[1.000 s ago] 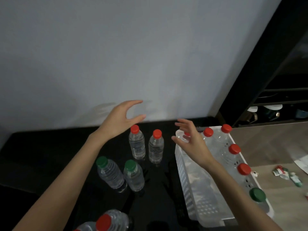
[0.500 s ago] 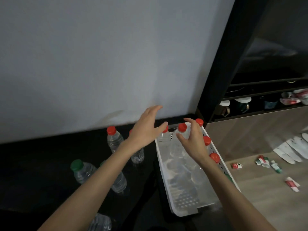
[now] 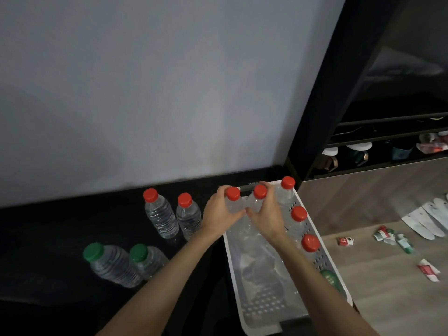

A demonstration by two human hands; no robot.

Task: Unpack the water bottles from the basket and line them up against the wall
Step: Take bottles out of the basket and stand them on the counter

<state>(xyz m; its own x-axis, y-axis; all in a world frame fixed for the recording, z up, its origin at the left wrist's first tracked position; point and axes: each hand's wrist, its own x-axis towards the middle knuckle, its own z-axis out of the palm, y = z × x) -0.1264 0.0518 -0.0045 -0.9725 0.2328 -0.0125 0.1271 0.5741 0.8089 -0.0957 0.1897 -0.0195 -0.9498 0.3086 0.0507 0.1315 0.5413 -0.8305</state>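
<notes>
We grip one clear red-capped plastic bottle (image 3: pixel 232 194) in our left hand (image 3: pixel 221 212) and its neighbour (image 3: pixel 260 191) in our right hand (image 3: pixel 266 214), both upright in the white perforated plastic basket (image 3: pixel 264 309) beneath our wrists, seemingly to lift them together towards the grey wall (image 3: pixel 145 93) beyond our hands.

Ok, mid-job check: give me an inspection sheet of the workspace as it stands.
Surface: black counter, dimly lit.
Job's things: white basket holds six bottles, five red-capped and one green-capped bottle. On the counter, a red-capped pair stands nearer the wall and a green-capped pair farther out.
Clutter: torn labels and white strips on the wooden floor.
Hands: left hand grips a red-capped bottle; right hand grips the neighbouring bottle, both at the basket's far end.
Cables: nothing seen.
Surroundings: grey wall; dark shelving to the right.
</notes>
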